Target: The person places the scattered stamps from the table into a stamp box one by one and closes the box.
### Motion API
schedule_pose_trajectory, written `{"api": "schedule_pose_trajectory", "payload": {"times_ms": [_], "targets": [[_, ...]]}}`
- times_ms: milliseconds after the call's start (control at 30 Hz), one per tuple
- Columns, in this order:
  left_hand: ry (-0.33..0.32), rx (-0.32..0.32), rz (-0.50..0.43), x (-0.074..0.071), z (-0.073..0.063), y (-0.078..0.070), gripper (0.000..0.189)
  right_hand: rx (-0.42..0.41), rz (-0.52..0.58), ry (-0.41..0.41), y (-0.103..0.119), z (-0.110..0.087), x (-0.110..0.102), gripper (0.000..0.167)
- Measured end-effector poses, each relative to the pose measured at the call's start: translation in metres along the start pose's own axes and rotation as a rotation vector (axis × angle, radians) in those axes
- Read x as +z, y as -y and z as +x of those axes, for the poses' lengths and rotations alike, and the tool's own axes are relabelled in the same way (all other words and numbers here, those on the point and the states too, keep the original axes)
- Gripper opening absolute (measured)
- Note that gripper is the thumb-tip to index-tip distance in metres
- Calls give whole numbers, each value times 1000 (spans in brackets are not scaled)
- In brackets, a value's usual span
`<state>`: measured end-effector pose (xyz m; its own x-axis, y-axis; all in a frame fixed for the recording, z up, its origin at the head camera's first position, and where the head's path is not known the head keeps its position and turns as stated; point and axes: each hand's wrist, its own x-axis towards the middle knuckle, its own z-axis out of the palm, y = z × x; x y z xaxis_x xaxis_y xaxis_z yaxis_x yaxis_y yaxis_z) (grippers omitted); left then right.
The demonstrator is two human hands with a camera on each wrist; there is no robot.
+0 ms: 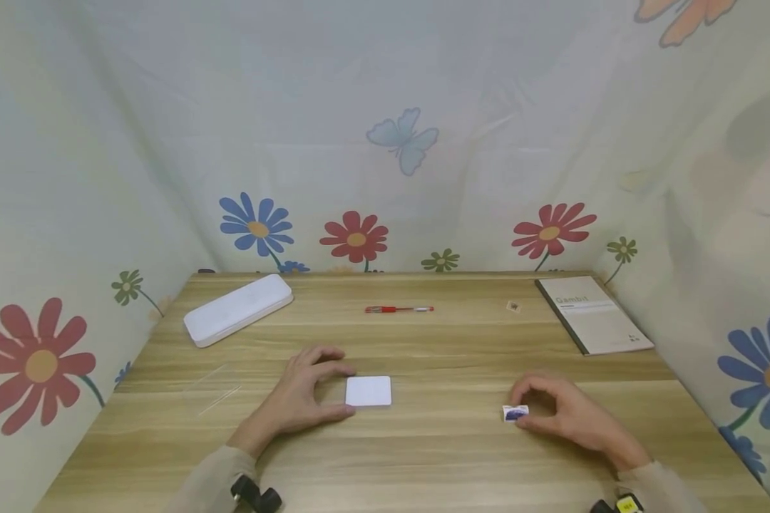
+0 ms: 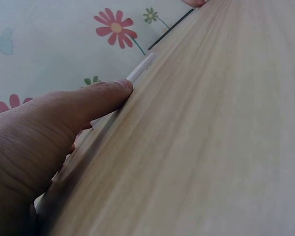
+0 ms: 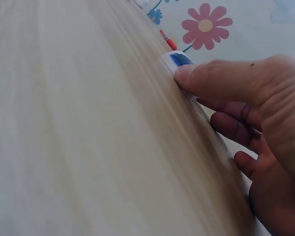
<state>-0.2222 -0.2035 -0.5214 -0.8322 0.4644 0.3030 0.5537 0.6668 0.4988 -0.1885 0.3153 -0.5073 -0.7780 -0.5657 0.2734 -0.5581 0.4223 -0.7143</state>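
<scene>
A small white card with rounded corners lies flat on the table. At its left side, my left hand grips it with the thumb at the near corner and a finger at the far corner. The left wrist view shows the thumb against the thin edge of the card. Farther right, my right hand pinches a postage stamp between thumb and forefinger. That stamp has a jagged white border and a blue picture, and it sits low at the table surface in the right wrist view.
A white pencil case is at the back left, with a clear transparent sheet nearer. Behind the hands lie a red pen and another small stamp-like piece. A notebook occupies the back right. Flowered curtains surround the wooden table.
</scene>
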Motion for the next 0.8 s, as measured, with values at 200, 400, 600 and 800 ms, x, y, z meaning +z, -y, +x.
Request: {"api": "schedule_pose_trajectory", "payload": {"times_ms": [200, 400, 600, 800], "targets": [[-9, 3, 3, 0, -1, 1, 61, 187, 72, -93, 2, 5, 5, 20], [-11, 3, -7, 0, 0, -1, 59, 252, 85, -275, 1, 11, 5, 23], [-9, -7, -8, -1, -2, -2, 58, 321, 162, -364, 2, 21, 3, 22], [0, -9, -12, -3, -2, -2, 57, 416, 279, -371, 7, 35, 2, 29]]}}
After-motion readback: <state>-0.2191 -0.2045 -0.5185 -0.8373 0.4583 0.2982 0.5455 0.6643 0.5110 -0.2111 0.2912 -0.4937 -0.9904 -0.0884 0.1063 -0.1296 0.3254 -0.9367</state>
